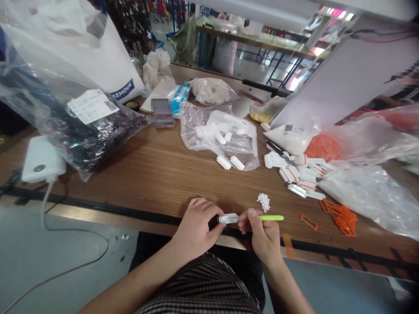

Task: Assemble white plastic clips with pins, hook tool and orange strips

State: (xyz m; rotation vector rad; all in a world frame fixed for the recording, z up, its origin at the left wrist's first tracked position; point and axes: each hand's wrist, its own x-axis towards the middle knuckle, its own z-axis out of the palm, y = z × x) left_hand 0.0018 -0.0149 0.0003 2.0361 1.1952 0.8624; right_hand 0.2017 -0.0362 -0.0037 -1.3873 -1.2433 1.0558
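Observation:
Near the front edge of the table, my left hand [199, 224] pinches one end of a small white connector housing [229, 218], which has a row of tiny openings. My right hand [262, 231] is closed around a thin tool with a yellow-green handle [274, 217]. Its working end points left at the housing, but the fingers cover most of it. Just beyond the right hand lies a small heap of tiny white pieces [263, 202]. Orange rectangular frames [342, 219] are piled to the right, and a single orange frame [309, 222] lies apart from them.
White housings [303, 179], some orange-edged, lie heaped at right beside clear plastic bags [369, 200]. An opened clear bag [225, 131] with white housings sits mid-table. On the left are a large bag of dark parts [94, 139] and a white box-shaped device [42, 161] with a cable.

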